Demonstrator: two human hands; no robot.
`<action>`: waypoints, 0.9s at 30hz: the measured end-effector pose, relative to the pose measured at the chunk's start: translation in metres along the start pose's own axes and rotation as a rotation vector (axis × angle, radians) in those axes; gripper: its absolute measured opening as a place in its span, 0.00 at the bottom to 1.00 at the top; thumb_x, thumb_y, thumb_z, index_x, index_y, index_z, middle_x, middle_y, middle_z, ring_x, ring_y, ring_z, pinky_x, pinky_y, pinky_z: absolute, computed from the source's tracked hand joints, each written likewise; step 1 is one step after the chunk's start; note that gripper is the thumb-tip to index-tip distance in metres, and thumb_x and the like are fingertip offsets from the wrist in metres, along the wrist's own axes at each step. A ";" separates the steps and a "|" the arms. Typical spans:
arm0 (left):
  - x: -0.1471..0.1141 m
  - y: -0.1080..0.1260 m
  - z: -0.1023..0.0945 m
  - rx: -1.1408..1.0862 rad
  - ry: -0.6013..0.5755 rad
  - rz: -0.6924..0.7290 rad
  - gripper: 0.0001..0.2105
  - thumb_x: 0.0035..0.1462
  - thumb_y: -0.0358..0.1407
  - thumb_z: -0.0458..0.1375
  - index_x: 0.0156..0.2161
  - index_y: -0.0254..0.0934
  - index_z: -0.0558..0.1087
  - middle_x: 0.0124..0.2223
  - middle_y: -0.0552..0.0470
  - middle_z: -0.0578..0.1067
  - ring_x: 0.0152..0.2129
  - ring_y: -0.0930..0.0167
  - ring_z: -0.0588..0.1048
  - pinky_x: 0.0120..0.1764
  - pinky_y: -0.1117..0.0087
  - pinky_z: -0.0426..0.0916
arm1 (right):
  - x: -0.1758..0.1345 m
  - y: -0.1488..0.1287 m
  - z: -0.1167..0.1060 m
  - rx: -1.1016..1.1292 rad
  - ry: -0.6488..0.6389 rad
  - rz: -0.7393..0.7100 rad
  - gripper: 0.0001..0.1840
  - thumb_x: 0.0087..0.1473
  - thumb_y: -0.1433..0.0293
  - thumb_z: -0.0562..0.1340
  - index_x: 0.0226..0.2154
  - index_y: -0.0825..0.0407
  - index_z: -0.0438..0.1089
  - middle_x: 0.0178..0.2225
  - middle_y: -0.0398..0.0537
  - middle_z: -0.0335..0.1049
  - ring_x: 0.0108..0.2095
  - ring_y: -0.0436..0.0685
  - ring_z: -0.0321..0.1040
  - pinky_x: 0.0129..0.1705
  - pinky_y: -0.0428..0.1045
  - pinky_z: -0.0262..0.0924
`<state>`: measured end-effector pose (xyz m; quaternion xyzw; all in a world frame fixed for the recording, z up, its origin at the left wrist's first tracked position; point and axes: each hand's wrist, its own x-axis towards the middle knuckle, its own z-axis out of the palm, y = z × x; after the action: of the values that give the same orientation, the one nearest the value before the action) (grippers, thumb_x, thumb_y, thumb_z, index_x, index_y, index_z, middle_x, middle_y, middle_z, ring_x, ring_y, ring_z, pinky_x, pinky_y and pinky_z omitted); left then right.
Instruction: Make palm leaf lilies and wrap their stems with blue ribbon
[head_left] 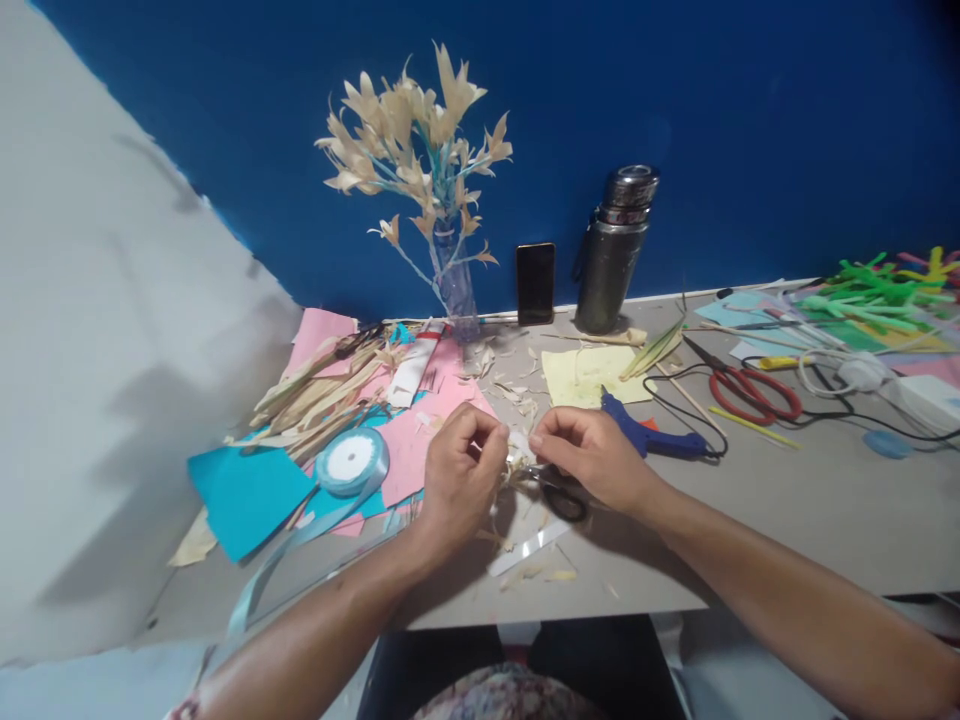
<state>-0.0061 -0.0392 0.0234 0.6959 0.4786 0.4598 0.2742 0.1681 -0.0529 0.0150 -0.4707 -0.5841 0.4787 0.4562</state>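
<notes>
My left hand (466,465) and my right hand (585,448) face each other over the table's middle, fingertips pinched and a small gap between them. Whatever sits in either pinch is too small or hidden to name. Just below them lie black-handled scissors (564,497), partly covered by my right hand, among pale dry husk scraps (551,573). A clear strip like a ruler (529,548) rests nearer the table edge. Right of my right hand is a blue glue gun (649,430). A roll of light blue ribbon (351,460) lies left of my left hand, its tail trailing toward the front edge.
At the back stand a clear bottle (455,280) of husk flowers (412,130), a phone (535,284) and a steel flask (613,250). Dry husks (322,395) and coloured paper (247,500) lie left. Red-handled scissors (750,393), cables and green pipe cleaners (874,290) lie right.
</notes>
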 end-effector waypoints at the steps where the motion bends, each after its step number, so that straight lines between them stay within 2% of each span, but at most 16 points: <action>1: 0.000 0.000 0.000 -0.003 -0.001 -0.010 0.09 0.58 0.32 0.56 0.26 0.37 0.67 0.27 0.56 0.69 0.24 0.75 0.67 0.27 0.74 0.61 | 0.000 0.000 0.000 0.040 -0.009 0.024 0.12 0.54 0.64 0.64 0.24 0.53 0.69 0.21 0.39 0.64 0.21 0.47 0.56 0.23 0.44 0.50; 6: 0.001 -0.001 -0.001 -0.067 -0.022 -0.079 0.09 0.59 0.34 0.56 0.27 0.37 0.67 0.26 0.56 0.68 0.22 0.75 0.67 0.26 0.74 0.62 | 0.001 0.000 0.000 0.227 -0.042 0.142 0.14 0.52 0.61 0.66 0.24 0.53 0.68 0.19 0.37 0.61 0.18 0.45 0.50 0.20 0.44 0.43; 12: 0.005 -0.001 -0.003 -0.144 -0.014 -0.162 0.09 0.58 0.35 0.57 0.27 0.38 0.67 0.22 0.59 0.67 0.19 0.75 0.66 0.25 0.74 0.62 | 0.003 -0.002 0.000 0.349 0.039 0.181 0.14 0.45 0.61 0.70 0.23 0.53 0.69 0.14 0.33 0.53 0.16 0.45 0.46 0.18 0.44 0.40; 14: 0.006 -0.002 -0.003 -0.148 -0.005 -0.169 0.09 0.58 0.35 0.57 0.26 0.38 0.67 0.21 0.59 0.67 0.19 0.75 0.66 0.25 0.74 0.62 | 0.005 -0.001 0.001 0.392 0.080 0.181 0.14 0.42 0.62 0.71 0.22 0.53 0.69 0.15 0.35 0.57 0.16 0.44 0.46 0.18 0.43 0.40; 18: 0.006 -0.001 -0.002 -0.151 -0.006 -0.170 0.09 0.58 0.35 0.57 0.26 0.37 0.67 0.21 0.58 0.67 0.18 0.75 0.66 0.24 0.74 0.62 | 0.005 0.001 0.003 0.448 0.131 0.142 0.12 0.38 0.67 0.72 0.18 0.54 0.69 0.27 0.44 0.72 0.17 0.42 0.51 0.18 0.44 0.42; 27: 0.006 -0.003 -0.003 -0.135 -0.004 -0.162 0.09 0.57 0.35 0.57 0.26 0.37 0.67 0.22 0.58 0.67 0.19 0.75 0.66 0.24 0.74 0.62 | 0.004 0.001 0.002 0.451 0.142 0.105 0.08 0.38 0.72 0.69 0.17 0.54 0.68 0.28 0.44 0.73 0.18 0.43 0.51 0.19 0.44 0.45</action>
<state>-0.0090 -0.0330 0.0245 0.6358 0.5007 0.4661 0.3574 0.1653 -0.0493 0.0138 -0.4193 -0.4035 0.5858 0.5642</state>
